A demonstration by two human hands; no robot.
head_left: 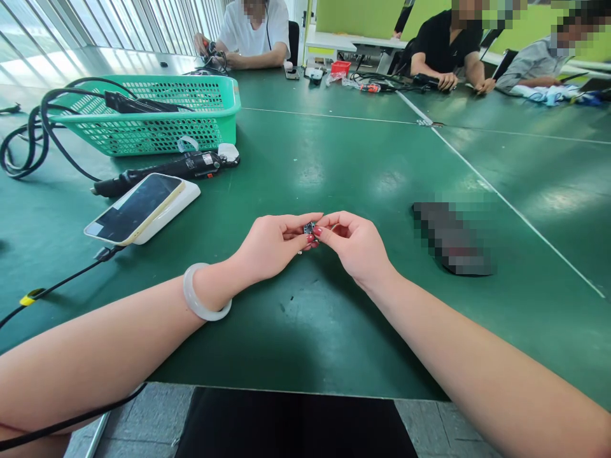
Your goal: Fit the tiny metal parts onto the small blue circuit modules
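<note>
Nearest, two bare forearms reach in over the smooth green bench (296,337), the left one with a pale, translucent ring-shaped bangle (195,292) at the wrist. Above the bench's near part, the left hand (274,247) and the right hand (358,245) meet, both pinching a tiny dark-and-silver component (309,228) between thumb and fingertips; each grip is pressed closed on it. The component's exact shape is too small to tell. To the left of the hands, a dark-screened phone with a pale gold edge (138,207) lies on a white block (174,207), a black cable running beside them. To the right lies a dark, elongated object (451,238), blurred by pixelation. Just beyond the phone, a black cylindrical tool (167,172) lies before a mint-green perforated plastic basket (167,137), which has black items inside. At the far side, a person in a white top (255,35) handles a dark item, and a small red box (340,67) sits farther right, near people in black and grey tops.
</note>
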